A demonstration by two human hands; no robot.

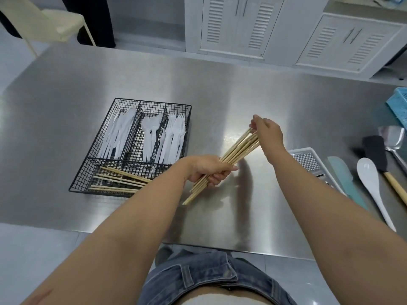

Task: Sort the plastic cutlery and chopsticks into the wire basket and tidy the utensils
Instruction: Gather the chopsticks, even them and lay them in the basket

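A black wire basket (83, 172) sits on the steel table left of centre. Its three upper compartments hold white plastic knives (119, 135), spoons (150, 133) and forks (174, 137). Several wooden chopsticks (119, 181) lie loose in its long front compartment. Just right of the basket, above the table, I hold a bundle of chopsticks (237, 148) slanted up to the right. My left hand (209, 170) grips the bundle near its lower end. My right hand (267, 133) pinches the upper tips.
At the right lie a metal grater (308, 160), a teal spatula (345, 179), a white spoon (372, 183), a black spatula with wooden handle (376, 154) and a steel turner (394, 139). A blue basket (398, 104) sits at the right edge. White cabinets stand behind.
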